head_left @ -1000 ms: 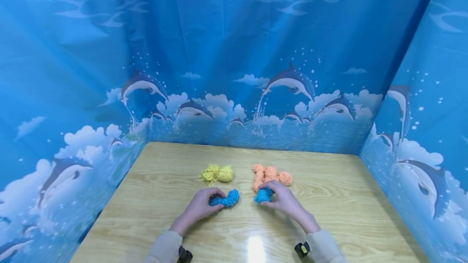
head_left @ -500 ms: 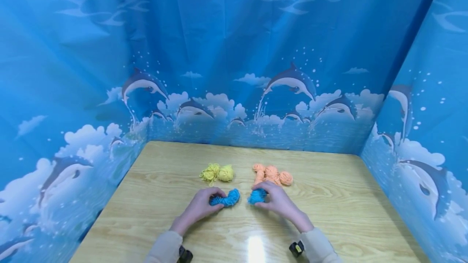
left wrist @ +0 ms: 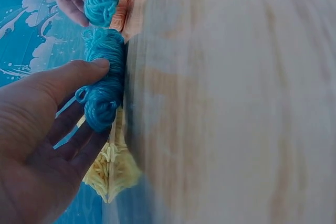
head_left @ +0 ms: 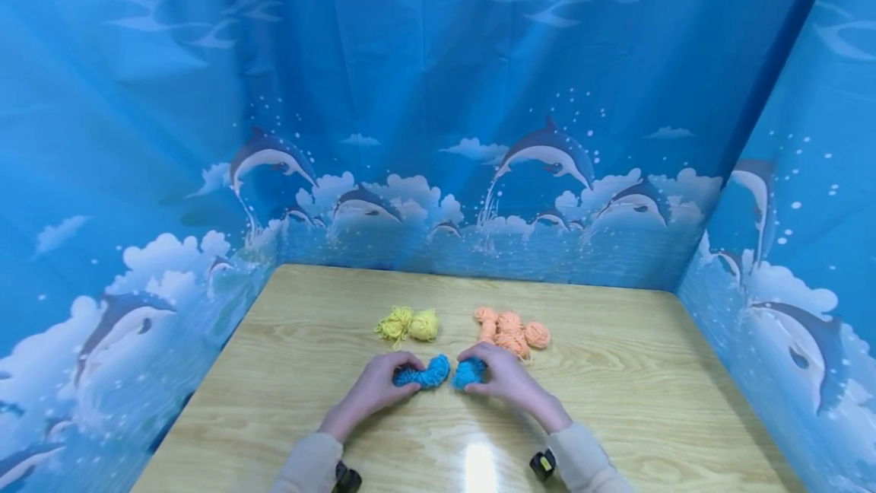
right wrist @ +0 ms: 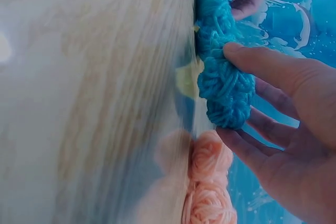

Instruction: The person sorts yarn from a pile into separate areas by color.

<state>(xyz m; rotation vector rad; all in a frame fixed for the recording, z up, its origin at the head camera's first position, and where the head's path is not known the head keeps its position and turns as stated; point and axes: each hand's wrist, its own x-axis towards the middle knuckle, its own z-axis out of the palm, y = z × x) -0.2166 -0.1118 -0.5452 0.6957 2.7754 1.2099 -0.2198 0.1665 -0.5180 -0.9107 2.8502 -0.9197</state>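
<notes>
My left hand (head_left: 381,383) grips a long twisted skein of blue yarn (left wrist: 105,85) lying on the table, thumb on the near side and fingers on the far side. A smaller blue yarn ball (right wrist: 227,90) is pinched between the thumb and fingers of my right hand (head_left: 509,380). Only a narrow gap parts the two blue pieces in the head view. Beyond my left hand sit two yellow yarn balls (head_left: 408,324) side by side. Just past my right fingers lies a cluster of several peach yarn balls (head_left: 511,329), partly covered by that hand.
A light wood table (head_left: 308,310) bears all the yarn. Blue dolphin-print curtains (head_left: 438,135) stand along its back and sides. Glare (head_left: 480,470) shows near the front edge.
My right hand has moved left with its blue yarn ball, away from the peach cluster and close to the blue skein. The left hand has stayed in place.
</notes>
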